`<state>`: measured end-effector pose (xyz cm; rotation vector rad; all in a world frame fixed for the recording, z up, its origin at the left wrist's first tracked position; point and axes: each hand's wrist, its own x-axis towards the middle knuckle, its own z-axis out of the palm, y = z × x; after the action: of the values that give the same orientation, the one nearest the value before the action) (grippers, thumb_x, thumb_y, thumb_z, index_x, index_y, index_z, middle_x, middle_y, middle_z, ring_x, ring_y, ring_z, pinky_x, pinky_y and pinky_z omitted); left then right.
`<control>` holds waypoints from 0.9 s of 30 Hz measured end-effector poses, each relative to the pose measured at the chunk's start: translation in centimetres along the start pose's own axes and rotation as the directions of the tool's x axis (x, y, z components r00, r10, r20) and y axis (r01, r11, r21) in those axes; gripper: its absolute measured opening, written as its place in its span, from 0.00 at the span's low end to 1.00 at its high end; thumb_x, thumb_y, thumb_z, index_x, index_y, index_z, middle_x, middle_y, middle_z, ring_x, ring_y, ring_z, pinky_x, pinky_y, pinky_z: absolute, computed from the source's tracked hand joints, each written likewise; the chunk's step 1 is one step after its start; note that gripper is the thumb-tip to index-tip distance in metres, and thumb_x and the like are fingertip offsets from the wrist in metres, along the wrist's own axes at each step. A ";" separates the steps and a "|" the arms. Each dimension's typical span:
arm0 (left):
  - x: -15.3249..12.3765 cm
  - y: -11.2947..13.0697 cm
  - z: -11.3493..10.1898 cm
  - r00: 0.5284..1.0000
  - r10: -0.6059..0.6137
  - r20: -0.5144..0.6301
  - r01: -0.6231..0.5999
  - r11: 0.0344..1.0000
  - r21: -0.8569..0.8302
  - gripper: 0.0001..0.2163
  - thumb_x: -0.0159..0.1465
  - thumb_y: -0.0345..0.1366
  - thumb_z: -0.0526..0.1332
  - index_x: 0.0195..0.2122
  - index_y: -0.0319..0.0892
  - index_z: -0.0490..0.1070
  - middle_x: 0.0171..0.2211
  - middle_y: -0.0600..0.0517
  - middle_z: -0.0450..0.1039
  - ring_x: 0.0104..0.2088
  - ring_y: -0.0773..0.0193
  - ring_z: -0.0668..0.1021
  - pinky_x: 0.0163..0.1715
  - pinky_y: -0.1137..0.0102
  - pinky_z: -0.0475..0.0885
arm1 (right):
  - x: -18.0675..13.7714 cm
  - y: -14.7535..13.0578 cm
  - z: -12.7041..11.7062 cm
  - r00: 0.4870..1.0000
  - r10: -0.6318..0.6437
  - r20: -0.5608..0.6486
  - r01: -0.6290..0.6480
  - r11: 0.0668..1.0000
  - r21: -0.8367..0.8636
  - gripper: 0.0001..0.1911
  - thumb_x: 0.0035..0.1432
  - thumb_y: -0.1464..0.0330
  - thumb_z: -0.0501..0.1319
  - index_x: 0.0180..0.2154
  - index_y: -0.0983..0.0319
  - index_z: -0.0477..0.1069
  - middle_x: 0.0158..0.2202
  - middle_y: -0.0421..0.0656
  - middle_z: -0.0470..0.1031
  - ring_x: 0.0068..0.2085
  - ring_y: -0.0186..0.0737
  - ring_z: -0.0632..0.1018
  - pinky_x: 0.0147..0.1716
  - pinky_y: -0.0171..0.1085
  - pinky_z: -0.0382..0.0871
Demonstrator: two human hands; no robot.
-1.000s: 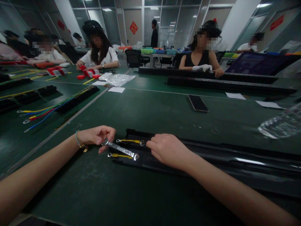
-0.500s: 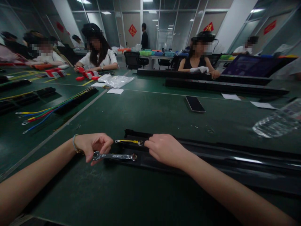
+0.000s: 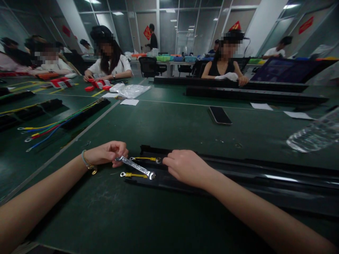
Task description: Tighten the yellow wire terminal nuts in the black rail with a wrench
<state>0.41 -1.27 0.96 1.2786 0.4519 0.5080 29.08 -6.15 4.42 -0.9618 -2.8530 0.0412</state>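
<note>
My left hand (image 3: pixel 112 152) is closed around one end of a silver wrench (image 3: pixel 134 165). The wrench slants down to the right, its far end around a nut or bolt at the end of a short yellow wire (image 3: pixel 135 175) with a ring terminal. A second yellow wire (image 3: pixel 143 158) lies just above it, beside another bolt (image 3: pixel 158 160). Both wires are on a long black channel (image 3: pixel 238 173) that runs off to the right. My right hand (image 3: pixel 182 165) rests on this channel near the bolts, fingers curled; whatever is under them is hidden.
A dark phone (image 3: pixel 220 115) lies beyond the channel, and a clear plastic bottle (image 3: pixel 312 132) lies at the right. Colored wires with ring terminals (image 3: pixel 60 121) are on the left. Across the green table (image 3: pixel 159 123), co-workers sit near black bars (image 3: pixel 246 94) and red parts.
My left hand has moved up and slightly right, swinging the wrench from nearly level to a slant. The lower yellow wire now shows. My right hand stays in place.
</note>
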 end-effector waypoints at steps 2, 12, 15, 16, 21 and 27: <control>0.2 0.0 0.2 0.999 0.000 -0.041 -0.001 1.000 -0.013 0.10 0.51 0.39 0.64 0.25 0.39 0.64 0.19 0.56 0.62 0.18 0.70 0.67 0.18 0.76 0.63 | 0.0 0.0 0.0 1.000 0.002 -0.001 -0.002 1.000 -0.002 0.11 0.56 0.70 0.49 0.35 0.64 0.68 0.31 0.43 0.71 0.31 0.35 0.70 0.30 0.34 0.62; -0.2 0.0 0.4 0.999 -0.023 -0.023 0.023 1.000 0.005 0.13 0.49 0.40 0.65 0.22 0.40 0.61 0.15 0.58 0.59 0.15 0.70 0.65 0.17 0.74 0.63 | 0.0 -0.1 0.0 1.000 0.008 -0.004 -0.008 1.000 -0.011 0.11 0.56 0.70 0.49 0.35 0.64 0.68 0.32 0.43 0.72 0.32 0.35 0.70 0.30 0.34 0.62; -0.5 -0.2 0.4 0.999 -0.040 0.026 0.039 0.999 0.012 0.13 0.48 0.40 0.65 0.22 0.41 0.61 0.11 0.59 0.57 0.13 0.69 0.65 0.17 0.73 0.63 | 0.0 -0.1 0.1 1.000 0.006 -0.004 -0.006 1.000 -0.013 0.11 0.56 0.70 0.49 0.35 0.64 0.68 0.31 0.43 0.72 0.32 0.36 0.70 0.30 0.34 0.62; -0.6 -0.3 0.4 0.997 -0.053 0.051 0.052 0.999 0.015 0.13 0.48 0.40 0.65 0.21 0.41 0.61 0.11 0.59 0.56 0.13 0.68 0.65 0.17 0.73 0.62 | 0.0 -0.1 0.1 1.000 0.004 -0.004 -0.004 1.000 -0.009 0.11 0.56 0.70 0.49 0.35 0.64 0.68 0.31 0.43 0.71 0.32 0.36 0.70 0.30 0.34 0.62; -0.7 -0.1 0.5 0.980 -0.114 0.166 0.114 0.993 0.013 0.14 0.47 0.40 0.65 0.19 0.40 0.59 0.12 0.58 0.57 0.14 0.68 0.66 0.16 0.75 0.58 | 0.1 -0.1 0.1 1.000 0.006 -0.005 -0.006 1.000 -0.010 0.11 0.56 0.70 0.49 0.35 0.64 0.68 0.32 0.43 0.71 0.32 0.36 0.70 0.30 0.34 0.62; -0.4 0.0 0.6 0.967 -0.085 0.239 0.093 0.995 -0.024 0.14 0.47 0.42 0.64 0.21 0.39 0.60 0.12 0.58 0.56 0.15 0.68 0.66 0.16 0.75 0.58 | 0.1 -0.1 0.1 1.000 0.005 -0.002 -0.005 1.000 -0.015 0.11 0.56 0.70 0.49 0.35 0.64 0.68 0.31 0.43 0.71 0.31 0.35 0.69 0.30 0.34 0.62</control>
<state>0.42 -1.98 1.13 1.2609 0.2961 0.2808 29.00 -6.16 4.35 -0.9717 -2.8530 0.0188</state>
